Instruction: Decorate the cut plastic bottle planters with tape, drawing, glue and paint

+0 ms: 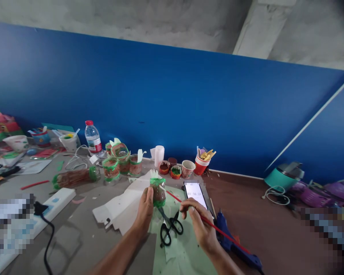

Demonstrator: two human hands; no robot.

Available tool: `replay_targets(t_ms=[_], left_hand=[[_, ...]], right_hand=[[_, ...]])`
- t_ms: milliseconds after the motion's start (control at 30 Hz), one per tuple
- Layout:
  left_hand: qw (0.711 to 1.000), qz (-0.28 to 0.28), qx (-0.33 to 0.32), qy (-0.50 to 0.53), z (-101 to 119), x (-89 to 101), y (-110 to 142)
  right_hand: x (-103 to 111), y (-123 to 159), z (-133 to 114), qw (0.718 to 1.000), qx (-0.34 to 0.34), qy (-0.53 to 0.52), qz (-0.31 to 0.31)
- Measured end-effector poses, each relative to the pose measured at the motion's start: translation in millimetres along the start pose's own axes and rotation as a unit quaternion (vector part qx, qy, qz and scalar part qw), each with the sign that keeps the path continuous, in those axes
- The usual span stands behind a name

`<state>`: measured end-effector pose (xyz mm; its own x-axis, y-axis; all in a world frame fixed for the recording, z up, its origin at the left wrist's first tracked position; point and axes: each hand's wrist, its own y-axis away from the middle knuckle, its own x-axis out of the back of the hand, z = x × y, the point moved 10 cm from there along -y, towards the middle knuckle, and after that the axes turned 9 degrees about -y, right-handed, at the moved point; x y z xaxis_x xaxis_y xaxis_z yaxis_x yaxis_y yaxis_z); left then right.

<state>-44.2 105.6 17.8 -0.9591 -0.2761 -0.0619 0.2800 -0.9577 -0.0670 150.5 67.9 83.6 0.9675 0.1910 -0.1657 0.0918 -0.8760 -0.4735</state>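
My left hand is closed around a small clear cup painted brown with green bands, with white cut-out pieces standing up at its top. In my right hand is a thin red-handled paintbrush, gripped like a pen. The brush tip points at the cup's green upper band and seems to touch it. Black-handled scissors lie below the cup on a pale green sheet. A phone with a running timer rests just beyond my right hand.
A blue glue gun lies right of my right hand. Behind stand paint cups, a paper cup and a red cup of wooden sticks. Similar painted cups, a water bottle and a power strip are leftward.
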Motion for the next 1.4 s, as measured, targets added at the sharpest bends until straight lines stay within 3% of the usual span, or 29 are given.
replay_targets(t_ms=[467, 933, 1400], left_hand=[[1.0, 0.002, -0.005, -0.006, 7.1, -0.2, 1.0], [1.0, 0.022, 0.012, -0.014, -3.1, 3.9, -4.0], [0.999, 0.03, 0.015, -0.015, 1.9, 4.5, -2.5]], right_hand=[[2.3, 0.8, -1.6, 1.0, 0.008, 0.015, 0.003], [7.3, 0.7, 3.5, 0.999, -0.015, 0.023, 0.019], [8.7, 1.0, -3.4, 0.999, 0.033, 0.014, 0.009]])
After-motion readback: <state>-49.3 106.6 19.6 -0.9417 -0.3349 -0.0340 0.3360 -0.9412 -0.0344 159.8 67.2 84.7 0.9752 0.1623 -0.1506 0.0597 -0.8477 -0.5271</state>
